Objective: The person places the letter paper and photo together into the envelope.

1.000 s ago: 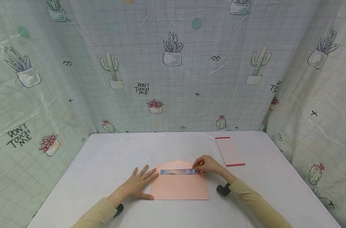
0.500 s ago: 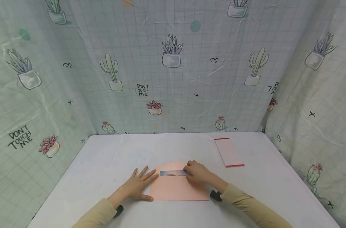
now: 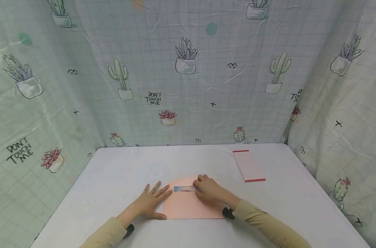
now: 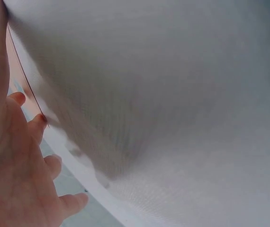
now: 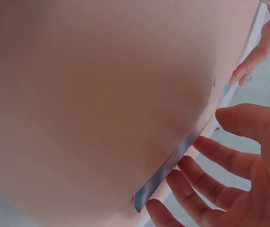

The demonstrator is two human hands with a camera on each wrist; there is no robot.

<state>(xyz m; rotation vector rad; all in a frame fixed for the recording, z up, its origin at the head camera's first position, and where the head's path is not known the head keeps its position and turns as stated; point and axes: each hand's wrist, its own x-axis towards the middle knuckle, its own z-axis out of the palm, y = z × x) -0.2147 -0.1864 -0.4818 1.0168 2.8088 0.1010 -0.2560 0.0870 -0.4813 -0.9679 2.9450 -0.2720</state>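
Observation:
A pink envelope lies flat on the white table, its flap away from me. A narrow strip of a blue and purple printed card shows at the envelope's mouth; the rest is hidden inside. My left hand rests with fingers spread, fingertips and thumb at the envelope's left edge. Over the right part of the strip is my right hand. In the right wrist view its fingers are lightly bent along the card's exposed edge, with the thumb held apart from them.
A flat pale pink piece with red ends lies at the back right of the table. Black wrist cameras sit under both sleeves. A cactus-print cloth hangs behind and at both sides.
My right hand has slid left along the card strip, from its right end toward the middle. The left hand stays where it was.

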